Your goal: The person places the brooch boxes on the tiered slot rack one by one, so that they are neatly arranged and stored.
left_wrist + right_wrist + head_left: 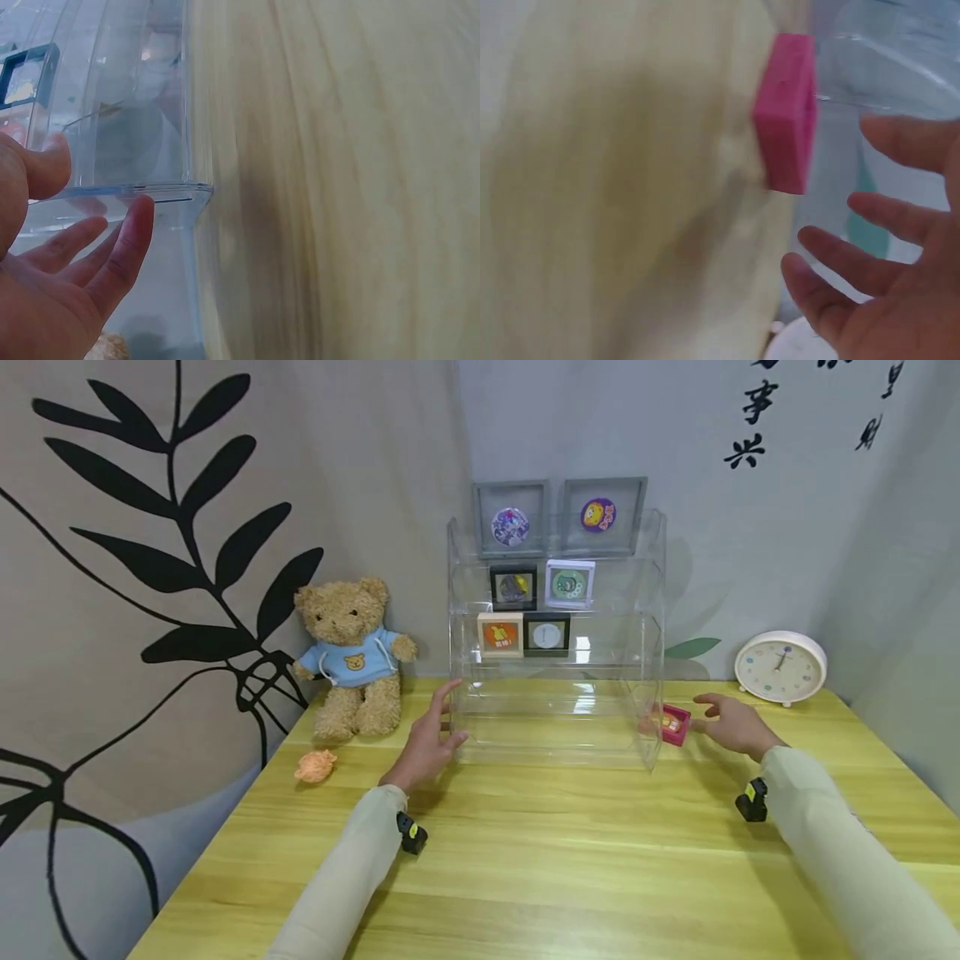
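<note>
A clear acrylic tiered stand (555,739) rises at the back of the table. My left hand (429,739) is at its left side panel, fingers loosely extended. In the left wrist view, the thumb and fingers (124,259) lie on opposite sides of the panel's edge, one fingertip right at it. A small pink-red square frame (674,725) stands tilted on the table by the stand's lower right corner. My right hand (738,727) is just right of that frame, fingers spread and bent slightly. The right wrist view shows a gap between this hand (892,247) and the pink frame (787,120).
Two large grey frames (633,545) with round badges fill the stand's top tier. Several smaller frames (501,652) sit on tiers below. A teddy bear (348,702) and a peach-coloured flower (315,766) are at left. A white clock (780,681) stands back right.
</note>
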`<state>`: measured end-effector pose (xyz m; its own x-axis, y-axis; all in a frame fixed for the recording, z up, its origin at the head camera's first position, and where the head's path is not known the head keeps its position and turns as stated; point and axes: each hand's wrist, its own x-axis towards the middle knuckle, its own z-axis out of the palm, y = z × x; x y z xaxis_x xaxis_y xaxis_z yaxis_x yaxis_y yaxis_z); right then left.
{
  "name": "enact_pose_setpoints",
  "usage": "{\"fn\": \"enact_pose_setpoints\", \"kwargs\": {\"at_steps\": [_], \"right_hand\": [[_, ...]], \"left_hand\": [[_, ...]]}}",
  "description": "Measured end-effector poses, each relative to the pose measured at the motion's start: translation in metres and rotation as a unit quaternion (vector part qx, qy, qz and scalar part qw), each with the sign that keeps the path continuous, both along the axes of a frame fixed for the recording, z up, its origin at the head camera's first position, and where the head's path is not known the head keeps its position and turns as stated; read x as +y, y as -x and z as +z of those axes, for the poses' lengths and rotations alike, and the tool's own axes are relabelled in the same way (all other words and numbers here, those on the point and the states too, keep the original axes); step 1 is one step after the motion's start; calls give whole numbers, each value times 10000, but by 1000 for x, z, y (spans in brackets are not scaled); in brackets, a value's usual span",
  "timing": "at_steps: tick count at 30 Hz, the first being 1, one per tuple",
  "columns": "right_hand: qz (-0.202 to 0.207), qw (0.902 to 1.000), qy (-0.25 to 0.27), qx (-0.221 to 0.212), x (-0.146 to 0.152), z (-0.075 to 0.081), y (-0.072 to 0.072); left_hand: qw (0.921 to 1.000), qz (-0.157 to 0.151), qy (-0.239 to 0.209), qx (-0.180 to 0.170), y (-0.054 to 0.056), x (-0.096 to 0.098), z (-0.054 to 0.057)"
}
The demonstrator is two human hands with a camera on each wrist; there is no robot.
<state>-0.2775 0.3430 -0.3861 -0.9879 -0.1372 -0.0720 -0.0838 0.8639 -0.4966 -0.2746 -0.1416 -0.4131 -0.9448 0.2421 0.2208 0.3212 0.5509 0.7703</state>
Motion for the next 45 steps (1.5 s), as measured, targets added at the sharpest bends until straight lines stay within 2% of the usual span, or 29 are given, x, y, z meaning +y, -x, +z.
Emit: {"fn": "enact_pose_setpoints", "kwargs": {"at_steps": [4,10,14,22,25,35,38,41,45], "right_hand": [[88,9991,-173,-365,0,-14,6],[145,9969,-768,-89,-7,-20,15],[45,9950,-993,-82,-12,-21,20],[-126,9957,-892,-222,-11,-25,22],[-199,9963,-834,-101,-11,-27,23],[-189,9962,-248,817,-20,-28,27],[-254,9949,-102,970,-17,-30,24],[-249,9963,173,799,-11,-29,19],[-149,9935,1119,167,-4,-23,13]], "left_hand": [[10000,-7,30,-31,-1,1,0],[10000,-28,43,8,-2,1,2],[10000,-15,-8,27,-2,1,2],[10000,-19,20,21,-3,3,-1],[10000,-31,56,30,-3,3,-1],[9999,21,23,125,-1,0,1],[9999,-32,-23,152,0,0,-1],[10000,-57,-14,66,0,1,-3],[10000,-19,26,80,0,1,-1]]}}
